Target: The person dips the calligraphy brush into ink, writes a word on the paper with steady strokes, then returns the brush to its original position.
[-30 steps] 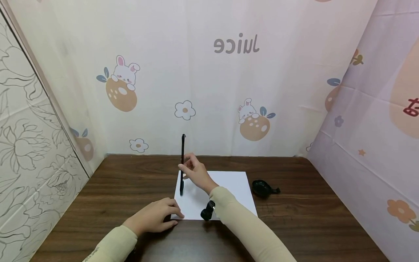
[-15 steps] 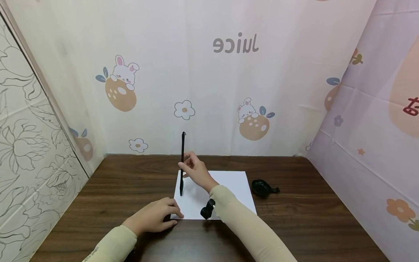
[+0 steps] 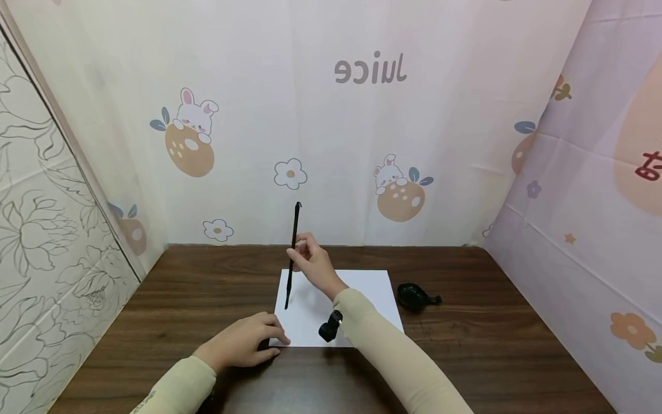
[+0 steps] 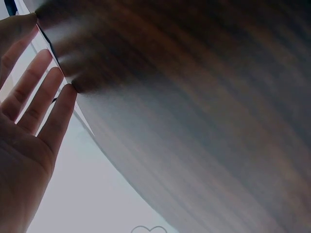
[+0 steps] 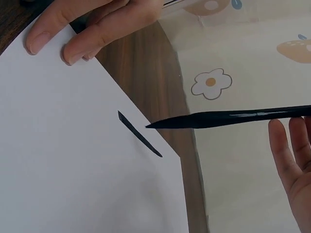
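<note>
A sheet of white paper (image 3: pixel 351 310) lies on the dark wooden table. My right hand (image 3: pixel 315 267) pinches the shaft of a black calligraphy brush (image 3: pixel 295 230), which leans slightly, its tip downward. In the right wrist view, the brush (image 5: pixel 209 120) tapers to a point just beside a short black stroke (image 5: pixel 138 133) on the paper; a gap shows between tip and stroke. My left hand (image 3: pixel 250 340) rests at the paper's near left corner, fingers extended. From the left wrist view, that hand's (image 4: pixel 29 126) fingertips touch down along the sheet's edge.
Right of the paper sits a small black dish with a short handle (image 3: pixel 414 297). A printed curtain (image 3: pixel 331 126) hangs behind the table (image 3: pixel 496 345), and more patterned cloth (image 3: pixel 584 230) runs down the right side.
My right hand and the brush have risen a little, and the brush's top has swung to the right. The left hand has stayed in place on the paper's corner.
</note>
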A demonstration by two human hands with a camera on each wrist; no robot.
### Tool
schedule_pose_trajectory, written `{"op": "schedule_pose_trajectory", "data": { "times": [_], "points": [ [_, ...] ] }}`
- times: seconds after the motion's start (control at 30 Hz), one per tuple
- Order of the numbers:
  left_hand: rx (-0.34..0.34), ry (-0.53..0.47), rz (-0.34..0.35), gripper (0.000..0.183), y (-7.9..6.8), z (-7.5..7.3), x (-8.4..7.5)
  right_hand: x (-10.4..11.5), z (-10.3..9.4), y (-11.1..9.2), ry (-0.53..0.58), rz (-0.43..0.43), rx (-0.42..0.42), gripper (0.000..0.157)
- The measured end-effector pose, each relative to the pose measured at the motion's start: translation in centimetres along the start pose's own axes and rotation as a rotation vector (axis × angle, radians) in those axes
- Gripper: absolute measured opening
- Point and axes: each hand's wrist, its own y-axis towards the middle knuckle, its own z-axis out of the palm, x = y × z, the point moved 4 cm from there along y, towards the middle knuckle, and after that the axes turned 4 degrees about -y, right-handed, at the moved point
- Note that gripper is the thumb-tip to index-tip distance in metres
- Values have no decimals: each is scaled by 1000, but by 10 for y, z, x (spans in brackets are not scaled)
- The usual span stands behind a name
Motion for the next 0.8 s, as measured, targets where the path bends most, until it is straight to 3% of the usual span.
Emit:
{"op": "schedule_pose_trajectory", "data": {
  "times": [0.8],
  "points": [
    [8,-4,-8,16,1,-1,0,-12,-5,3,-17,-31,-120,24]
  ]
}}
